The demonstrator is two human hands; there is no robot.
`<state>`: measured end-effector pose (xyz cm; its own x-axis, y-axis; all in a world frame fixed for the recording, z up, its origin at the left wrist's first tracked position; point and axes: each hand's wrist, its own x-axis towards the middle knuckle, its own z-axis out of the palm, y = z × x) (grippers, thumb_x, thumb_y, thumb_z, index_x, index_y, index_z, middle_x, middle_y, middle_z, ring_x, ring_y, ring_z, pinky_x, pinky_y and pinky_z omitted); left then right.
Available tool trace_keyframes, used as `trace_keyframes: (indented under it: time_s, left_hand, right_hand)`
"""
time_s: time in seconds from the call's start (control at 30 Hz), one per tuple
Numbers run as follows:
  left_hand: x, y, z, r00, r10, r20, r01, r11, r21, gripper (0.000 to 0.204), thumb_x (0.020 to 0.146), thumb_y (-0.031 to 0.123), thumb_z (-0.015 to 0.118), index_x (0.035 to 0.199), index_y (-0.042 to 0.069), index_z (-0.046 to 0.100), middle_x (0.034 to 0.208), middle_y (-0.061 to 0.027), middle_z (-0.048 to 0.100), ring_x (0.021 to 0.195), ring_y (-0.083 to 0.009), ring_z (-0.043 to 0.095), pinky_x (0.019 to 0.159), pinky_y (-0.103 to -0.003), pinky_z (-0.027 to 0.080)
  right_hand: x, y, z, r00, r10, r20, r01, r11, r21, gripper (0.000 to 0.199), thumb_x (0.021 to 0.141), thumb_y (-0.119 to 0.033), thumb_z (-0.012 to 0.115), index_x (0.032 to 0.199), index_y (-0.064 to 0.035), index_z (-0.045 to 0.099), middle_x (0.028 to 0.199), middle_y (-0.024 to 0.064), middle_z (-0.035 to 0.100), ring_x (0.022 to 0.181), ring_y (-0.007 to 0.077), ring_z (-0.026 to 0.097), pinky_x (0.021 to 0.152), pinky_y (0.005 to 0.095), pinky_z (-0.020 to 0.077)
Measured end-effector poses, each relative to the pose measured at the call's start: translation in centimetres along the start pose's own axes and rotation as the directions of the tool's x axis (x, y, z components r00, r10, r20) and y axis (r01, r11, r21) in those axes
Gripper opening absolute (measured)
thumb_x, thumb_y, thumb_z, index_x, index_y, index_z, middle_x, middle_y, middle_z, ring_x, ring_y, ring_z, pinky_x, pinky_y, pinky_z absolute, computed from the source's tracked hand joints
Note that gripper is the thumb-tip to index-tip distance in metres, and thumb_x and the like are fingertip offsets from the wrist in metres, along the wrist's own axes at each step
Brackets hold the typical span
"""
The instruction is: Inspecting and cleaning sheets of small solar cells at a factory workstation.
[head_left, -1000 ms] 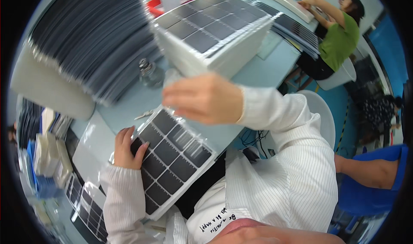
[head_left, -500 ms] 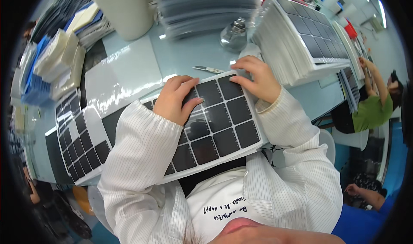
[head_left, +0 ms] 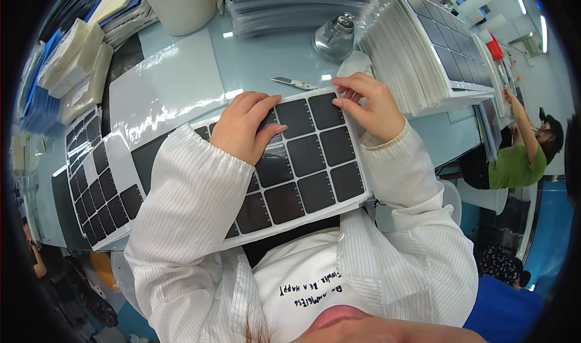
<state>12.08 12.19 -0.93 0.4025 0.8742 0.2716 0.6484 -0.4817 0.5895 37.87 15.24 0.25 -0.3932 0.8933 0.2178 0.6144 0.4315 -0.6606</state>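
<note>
A white-bordered sheet of black squares (head_left: 305,156) lies in front of me on other sheets, its lower edge close to my body. My left hand (head_left: 242,128) rests on its upper part, the thumb spread from the fingers. At the sheet's far right corner, my right hand (head_left: 376,108) has thumb and fingers closed on the corner. Just beyond the far edge lies a craft knife (head_left: 293,83), touched by neither hand. My left sleeve covers part of the sheet's left side.
A glass bottle with a metal top (head_left: 334,38) stands near crumpled white tissue (head_left: 356,65). A tall stack of sheets (head_left: 402,64) rises at the right. Blank glossy film (head_left: 163,79) and another black-squared sheet (head_left: 109,188) lie left. A person in green (head_left: 517,164) works at far right.
The view has shifted slightly, so the bottle and knife show a little differently. Both hands keep nearly the same places on the sheet, the right fingers drawn closer in at its corner.
</note>
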Motion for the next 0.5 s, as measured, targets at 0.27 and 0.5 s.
trace_keyframes:
  time_s: [0.27, 0.5]
  left_hand:
    - [0.15, 0.31, -0.13, 0.999, -0.024, 0.032, 0.024, 1.000, 0.003, 0.038, 0.077, 0.019, 0.065, 0.111, 0.004, 0.055, 0.107, -0.0133, 0.055, 0.103, -0.0292, 0.050, 0.088, -0.036, 0.042]
    - [0.14, 0.36, -0.15, 0.999, -0.024, 0.030, 0.024, 1.000, -0.019, 0.038, 0.077, 0.018, 0.065, 0.111, 0.004, 0.055, 0.107, -0.0135, 0.055, 0.103, -0.0293, 0.050, 0.087, -0.036, 0.042]
  right_hand:
    - [-0.39, 0.04, 0.17, 0.967, 0.254, -0.023, -0.251, 0.964, 0.082, 0.030, 0.071, -0.008, 0.070, 0.099, -0.0010, 0.064, 0.083, 0.0073, 0.064, 0.071, 0.0103, 0.060, 0.060, 0.0214, 0.0475]
    - [-0.72, -0.41, 0.06, 0.983, 0.121, -0.135, -0.133, 0.988, -0.081, 0.026, 0.069, -0.011, 0.072, 0.092, -0.0014, 0.065, 0.083, 0.0078, 0.066, 0.069, 0.0129, 0.062, 0.057, 0.0220, 0.0478]
